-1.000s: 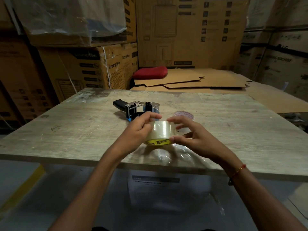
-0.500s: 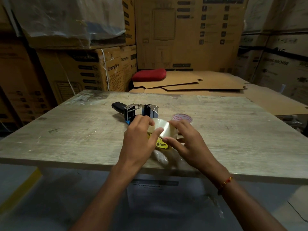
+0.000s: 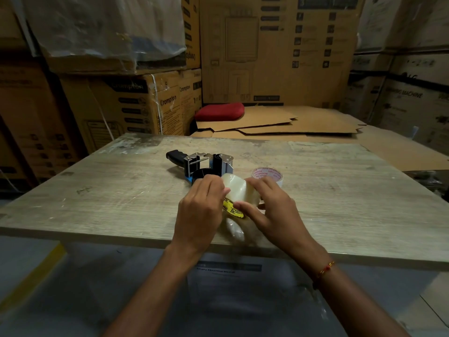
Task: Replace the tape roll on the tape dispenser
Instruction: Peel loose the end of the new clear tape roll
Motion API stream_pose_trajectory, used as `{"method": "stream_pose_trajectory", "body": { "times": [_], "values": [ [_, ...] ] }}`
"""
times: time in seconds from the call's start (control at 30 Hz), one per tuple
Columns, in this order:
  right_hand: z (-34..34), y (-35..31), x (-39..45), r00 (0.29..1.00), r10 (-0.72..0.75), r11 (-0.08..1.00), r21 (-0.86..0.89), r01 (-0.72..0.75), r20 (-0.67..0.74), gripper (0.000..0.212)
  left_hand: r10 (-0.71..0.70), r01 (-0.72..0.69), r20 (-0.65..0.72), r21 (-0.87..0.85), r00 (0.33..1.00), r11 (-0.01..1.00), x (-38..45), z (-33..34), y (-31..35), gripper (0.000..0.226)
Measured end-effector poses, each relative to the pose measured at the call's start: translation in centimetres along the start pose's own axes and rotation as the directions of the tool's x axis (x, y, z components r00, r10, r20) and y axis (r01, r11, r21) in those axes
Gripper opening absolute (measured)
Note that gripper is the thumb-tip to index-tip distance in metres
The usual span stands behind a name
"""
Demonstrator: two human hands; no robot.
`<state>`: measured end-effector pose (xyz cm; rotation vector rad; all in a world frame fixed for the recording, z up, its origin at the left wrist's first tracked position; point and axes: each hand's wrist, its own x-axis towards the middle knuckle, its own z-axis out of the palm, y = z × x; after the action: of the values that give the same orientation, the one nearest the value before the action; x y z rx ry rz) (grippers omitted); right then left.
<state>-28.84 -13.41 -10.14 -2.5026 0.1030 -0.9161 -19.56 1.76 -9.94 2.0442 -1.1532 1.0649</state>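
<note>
A clear tape roll (image 3: 239, 190) with a yellow printed core sits tilted between both hands just above the wooden table (image 3: 97, 190). My left hand (image 3: 200, 210) grips its left side, thumb on the roll's face. My right hand (image 3: 274, 210) holds its right side, fingers over the top and thumb by the yellow core. The tape dispenser (image 3: 200, 164), black handle and metal frame with blue parts, lies on its side just behind my left hand. A second roll with a red-printed core (image 3: 267, 175) lies flat behind my right hand.
Crumpled clear plastic wrap (image 3: 235, 231) lies on the table's near edge under the hands. Stacked cardboard boxes (image 3: 136, 103) wall the back and left. Flattened cardboard sheets (image 3: 279, 125) and a red cushion (image 3: 220, 111) lie beyond the table.
The roll has tipped from flat to tilted, its yellow core now facing me, and both hands carried it a little farther onto the table, toward the dispenser.
</note>
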Motion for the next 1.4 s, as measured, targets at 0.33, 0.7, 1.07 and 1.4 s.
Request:
{"method": "stream_pose_trajectory", "body": {
  "times": [0.33,0.7,1.07,1.4],
  "values": [
    [-0.3,-0.2,-0.1,0.999,-0.023,0.999,-0.038,0.024,0.036,0.074,-0.264,0.245,-0.026,-0.296,0.964,0.923,-0.7,0.2,-0.1,0.022],
    [-0.6,-0.3,0.3,0.998,-0.008,1.000,-0.026,0.010,0.068,0.078,-0.455,0.535,0.293,-0.581,0.841,0.614,0.3,-0.9,-0.6,0.020],
    [-0.4,-1.2,0.0,0.997,-0.057,0.984,-0.166,0.065,0.050,0.069,-0.177,0.178,0.018,-0.084,0.984,0.980,0.5,-0.3,0.2,0.014],
    [-0.2,-1.4,0.0,0.994,-0.091,0.963,-0.248,0.102,0.058,0.068,-0.122,0.121,-0.001,0.082,0.993,0.989,1.5,-0.2,0.2,0.012]
  ]
}}
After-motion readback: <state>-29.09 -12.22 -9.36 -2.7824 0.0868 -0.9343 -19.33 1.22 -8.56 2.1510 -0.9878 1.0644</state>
